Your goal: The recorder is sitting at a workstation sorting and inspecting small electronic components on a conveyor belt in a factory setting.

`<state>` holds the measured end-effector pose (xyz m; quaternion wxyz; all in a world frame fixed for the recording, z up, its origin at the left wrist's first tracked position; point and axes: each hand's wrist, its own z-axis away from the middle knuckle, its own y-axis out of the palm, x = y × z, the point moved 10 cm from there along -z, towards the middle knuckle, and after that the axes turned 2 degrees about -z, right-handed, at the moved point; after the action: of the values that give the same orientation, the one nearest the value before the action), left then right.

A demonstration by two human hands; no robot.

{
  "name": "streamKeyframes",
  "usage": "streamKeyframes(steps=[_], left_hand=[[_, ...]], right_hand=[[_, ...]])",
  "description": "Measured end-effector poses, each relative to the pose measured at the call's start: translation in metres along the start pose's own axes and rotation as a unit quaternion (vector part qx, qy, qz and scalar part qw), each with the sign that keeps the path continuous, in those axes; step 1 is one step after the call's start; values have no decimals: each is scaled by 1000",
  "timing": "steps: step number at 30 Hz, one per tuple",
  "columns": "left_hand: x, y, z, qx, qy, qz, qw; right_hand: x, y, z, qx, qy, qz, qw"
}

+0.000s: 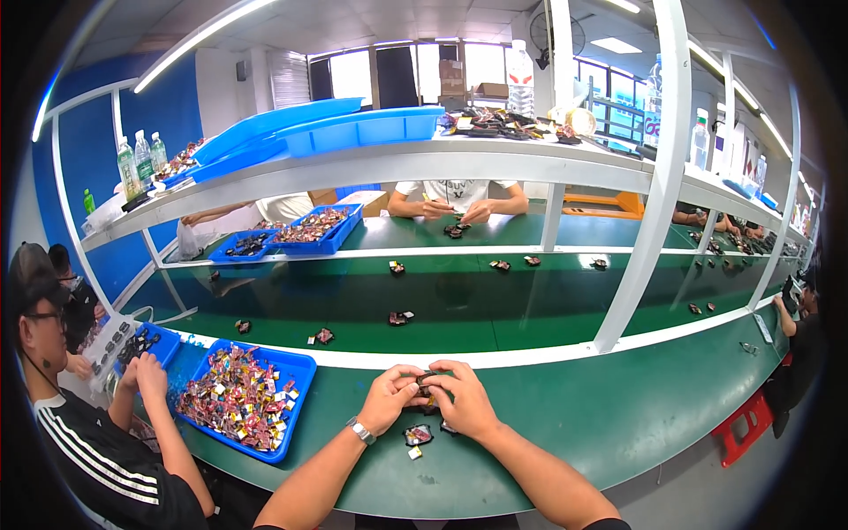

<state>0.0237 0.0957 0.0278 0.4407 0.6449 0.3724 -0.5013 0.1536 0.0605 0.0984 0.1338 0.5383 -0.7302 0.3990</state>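
Above the near green work table, my left hand [391,399] and my right hand [463,401] come together, fingers bent around a small black part [427,378]. Both hands grip it, and the fingers cover most of it, so its exact kind does not show. Just below them on the table lies a small dark part with a reddish piece [418,435]. Near it is a little white-and-yellow piece [415,452]. Another dark part [448,428] is partly hidden by my right hand. A watch is on my left wrist.
A blue tray [303,408] heaped with small red, white and yellow pieces stands to my left, beside a co-worker [84,433]. Beyond a white frame rail [495,358], a green belt [459,322] carries scattered parts. A white post [645,203] rises ahead right, under a loaded shelf.
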Motion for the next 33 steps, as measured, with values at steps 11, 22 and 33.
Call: streamKeyframes(steps=[11,22,33], left_hand=[[1,4,0,6,-18,19,1000],[5,5,-1,11,-15,6,1000],[2,7,-1,16,-2,-2,1000]], right_hand=[[14,-11,-2,-83,-49,52,994],[-32,-6,0,-69,140,-89,984],[-46,0,6,-72,222,-139,962]])
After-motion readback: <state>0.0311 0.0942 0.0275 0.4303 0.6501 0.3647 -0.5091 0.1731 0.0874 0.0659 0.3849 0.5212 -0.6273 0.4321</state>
